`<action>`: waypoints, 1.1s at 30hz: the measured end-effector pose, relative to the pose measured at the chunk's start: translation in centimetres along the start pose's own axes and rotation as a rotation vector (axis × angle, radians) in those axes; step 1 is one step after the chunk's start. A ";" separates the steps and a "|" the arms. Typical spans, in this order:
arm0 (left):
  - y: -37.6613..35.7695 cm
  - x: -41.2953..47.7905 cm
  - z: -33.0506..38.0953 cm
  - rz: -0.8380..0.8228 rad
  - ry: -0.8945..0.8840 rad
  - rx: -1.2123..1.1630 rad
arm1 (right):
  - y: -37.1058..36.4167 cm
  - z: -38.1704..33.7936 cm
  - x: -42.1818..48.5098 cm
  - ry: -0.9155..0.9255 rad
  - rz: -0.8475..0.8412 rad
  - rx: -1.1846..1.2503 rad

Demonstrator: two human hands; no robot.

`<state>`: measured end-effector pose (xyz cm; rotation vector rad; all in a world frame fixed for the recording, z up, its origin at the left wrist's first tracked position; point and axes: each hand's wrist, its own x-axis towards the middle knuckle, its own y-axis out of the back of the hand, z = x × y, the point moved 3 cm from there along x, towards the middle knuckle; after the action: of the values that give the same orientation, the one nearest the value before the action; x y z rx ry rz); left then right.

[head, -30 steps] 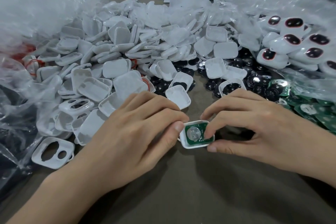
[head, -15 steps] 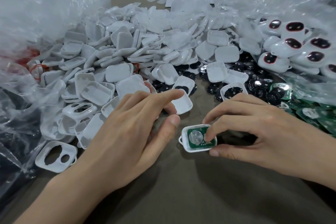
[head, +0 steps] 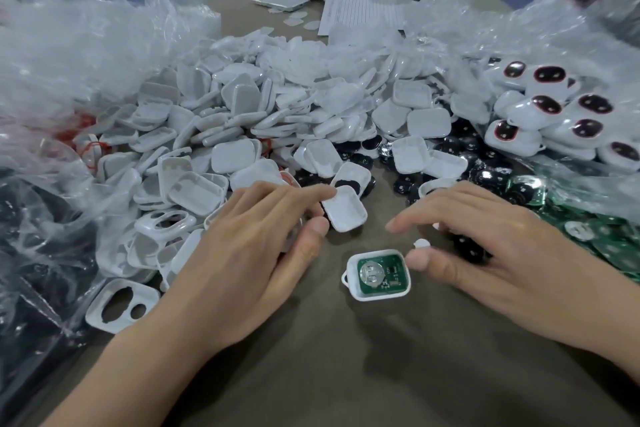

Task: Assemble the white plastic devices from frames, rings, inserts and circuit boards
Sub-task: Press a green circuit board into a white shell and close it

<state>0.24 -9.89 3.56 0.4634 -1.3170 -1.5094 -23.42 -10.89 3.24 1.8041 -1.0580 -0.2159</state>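
The left hand (head: 242, 253) had its fingers (head: 322, 191) stretched out. The index tip touched a white cover (head: 346, 213), gripping nothing. The right hand (head: 502, 253) hovered released, its thumb just beside the white frame (head: 351, 270), which held a green circuit board (head: 388, 276) on the worktop (head: 346, 374). Beyond the fingertips lay a heap of white covers (head: 242, 121).

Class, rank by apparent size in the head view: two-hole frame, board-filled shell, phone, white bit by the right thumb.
1. two-hole frame and board-filled shell: alike.
2. phone, though farthest away.
3. white bit.
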 end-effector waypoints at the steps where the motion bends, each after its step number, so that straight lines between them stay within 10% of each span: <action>1: -0.1 0.0 -0.1 -0.012 -0.010 0.022 | 0.1 0.1 0.0 -0.017 0.042 0.001; 7: -0.5 0.3 -0.5 -0.031 -0.038 0.108 | 0.4 1.3 0.3 -0.156 0.301 -0.233; 20: -1.0 1.7 -0.4 -0.012 -0.042 0.152 | 0.2 2.0 1.3 -0.359 0.079 -0.371; 28: 0.2 3.4 0.5 0.350 -0.085 0.016 | 0.7 -0.5 5.7 -0.283 0.247 0.570; 33: -0.3 2.9 0.8 0.460 -0.156 -0.030 | -0.3 -0.3 6.4 -0.273 0.238 0.731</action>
<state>-1.66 -12.07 4.48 0.0144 -1.4036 -1.1920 -19.24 -15.39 5.08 2.3007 -1.6869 0.0922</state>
